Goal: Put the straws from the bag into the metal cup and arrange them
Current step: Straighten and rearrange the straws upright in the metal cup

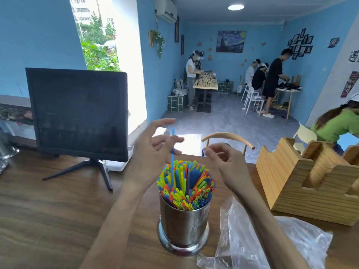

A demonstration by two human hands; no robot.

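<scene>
A shiny metal cup (pixel 184 226) stands on the wooden table (pixel 48 220), packed with several colourful straws (pixel 192 185). One blue straw (pixel 172 167) sticks up well above the others at the bundle's left side. My left hand (pixel 153 146) hovers over the cup's far left, and its middle fingers pinch this blue straw near its top. My right hand (pixel 223 160) floats just beyond the cup's right rim, with its fingers loosely curled and nothing in them. The clear plastic bag (pixel 252 239) lies crumpled and flat to the right of the cup.
A dark monitor (pixel 77 113) on a stand sits at the table's back left. A wooden slotted holder (pixel 310 187) stands at the right. A chair back (pixel 227 137) shows behind the table. Several people work in the room beyond.
</scene>
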